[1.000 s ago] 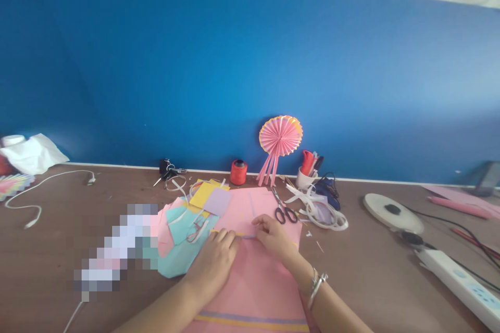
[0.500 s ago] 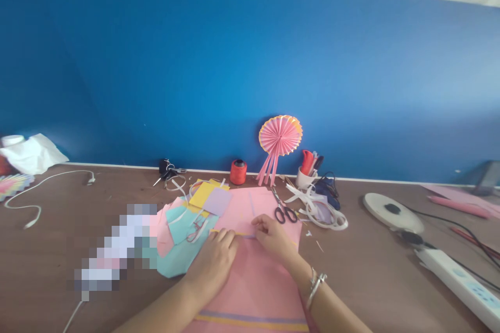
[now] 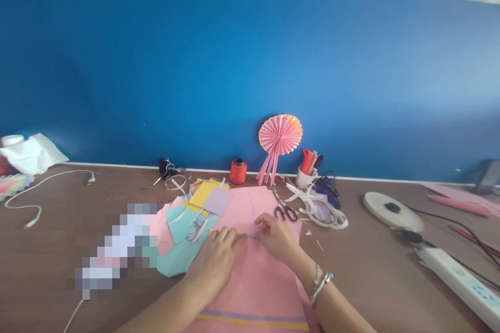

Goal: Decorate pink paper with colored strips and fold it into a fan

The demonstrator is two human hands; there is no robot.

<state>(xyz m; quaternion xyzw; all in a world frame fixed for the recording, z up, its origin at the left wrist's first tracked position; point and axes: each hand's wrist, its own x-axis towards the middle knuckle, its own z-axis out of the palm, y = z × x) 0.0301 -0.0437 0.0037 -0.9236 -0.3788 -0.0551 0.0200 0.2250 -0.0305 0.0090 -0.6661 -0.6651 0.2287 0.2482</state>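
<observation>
A large sheet of pink paper (image 3: 258, 276) lies before me, with a purple and yellow strip (image 3: 253, 320) along its near end and another yellow and purple band (image 3: 250, 234) across it by my fingers. My left hand (image 3: 221, 255) lies flat on the sheet, its fingertips at the left part of that band. My right hand (image 3: 275, 237), wearing silver bracelets at the wrist, hovers at the band's right part with fingers curled together; whatever is between them is hidden. Black-handled scissors (image 3: 286, 212) rest on the paper's far right corner.
Left of the sheet are teal paper (image 3: 175, 260) and yellow and purple pieces (image 3: 216, 201). A red thread spool (image 3: 238, 171) and a pink pleated paper rosette (image 3: 280, 135) stand by the blue partition (image 3: 195, 62). White ribbon (image 3: 336, 220) and a power strip (image 3: 461, 283) are right.
My left thumb has slid a little right along the band. The right hand and wrist have shifted slightly right. The rest looks unchanged.
</observation>
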